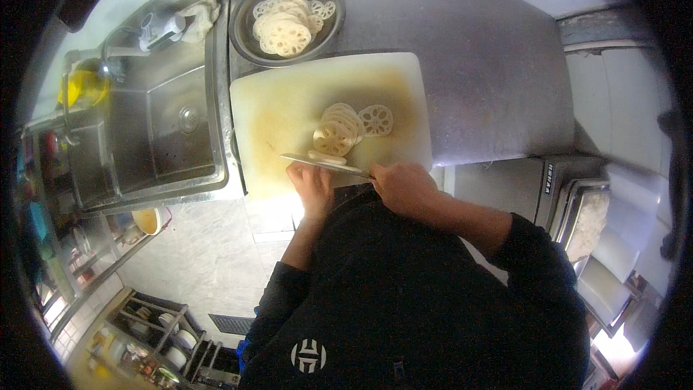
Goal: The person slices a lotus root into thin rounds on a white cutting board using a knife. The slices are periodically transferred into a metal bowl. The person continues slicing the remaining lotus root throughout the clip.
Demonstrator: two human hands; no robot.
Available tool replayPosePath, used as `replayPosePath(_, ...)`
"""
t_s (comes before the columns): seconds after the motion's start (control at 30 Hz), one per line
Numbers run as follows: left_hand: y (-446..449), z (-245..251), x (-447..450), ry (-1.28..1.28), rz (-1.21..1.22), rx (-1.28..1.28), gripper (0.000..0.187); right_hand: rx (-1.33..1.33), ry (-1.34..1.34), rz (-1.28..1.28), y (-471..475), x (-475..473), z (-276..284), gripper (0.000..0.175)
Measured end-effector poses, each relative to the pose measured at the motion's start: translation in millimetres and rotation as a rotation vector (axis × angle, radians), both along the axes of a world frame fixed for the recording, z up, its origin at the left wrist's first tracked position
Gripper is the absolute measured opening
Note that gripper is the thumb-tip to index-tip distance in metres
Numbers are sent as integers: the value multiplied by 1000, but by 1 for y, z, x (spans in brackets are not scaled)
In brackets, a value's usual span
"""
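Note:
My right hand point(403, 187) is closed on the handle of a kitchen knife point(325, 164), whose blade points left across the near part of a white plastic cutting board point(260, 103). On the near side of the blade, my left hand point(312, 187) has its fingers bent close to the metal; what lies under them is hidden. A lotus root slice point(327, 157) sits against the blade's far side. Beyond it, overlapping lotus root slices point(334, 138) form a short pile, with another slice point(376, 120) beside them on the right.
Behind the board stands a steel bowl point(331, 32) holding many lotus root slices point(285, 32). A steel sink point(181, 119) lies to the left, with a yellow container point(84, 88) and a cloth point(200, 19) about it. The steel counter point(487, 76) extends right.

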State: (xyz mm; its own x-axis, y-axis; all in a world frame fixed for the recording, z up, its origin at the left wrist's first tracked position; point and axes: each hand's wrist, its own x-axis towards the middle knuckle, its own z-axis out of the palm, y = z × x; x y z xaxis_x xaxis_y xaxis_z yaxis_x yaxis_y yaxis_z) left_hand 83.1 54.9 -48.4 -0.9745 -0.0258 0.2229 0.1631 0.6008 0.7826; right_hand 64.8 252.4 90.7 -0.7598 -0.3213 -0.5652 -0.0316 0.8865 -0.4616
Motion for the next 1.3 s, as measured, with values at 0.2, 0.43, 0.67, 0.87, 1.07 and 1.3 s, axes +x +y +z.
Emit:
replayPosePath(0.2,-2,-5,-1,20,-14,-27,40,10,14,8,2,1,2,22)
replayPosePath(0.43,0,-2,1,-22,2,28,33,36,49,-52,-22,-4,-54,22)
replayPosePath(0.67,-2,-1,0,17,-17,-47,31,-64,68,-55,-20,-12,-61,25)
replayPosePath(0.87,0,-4,2,7,11,8,37,-31,-1,-11,0,-2,-3,25)
replayPosePath(1.07,-1,-5,1,36,-4,-10,37,18,-29,10,4,1,4,24)
replayPosePath(1.3,-1,-3,1,37,-1,-5,31,25,-18,32,-7,-3,-29,25)
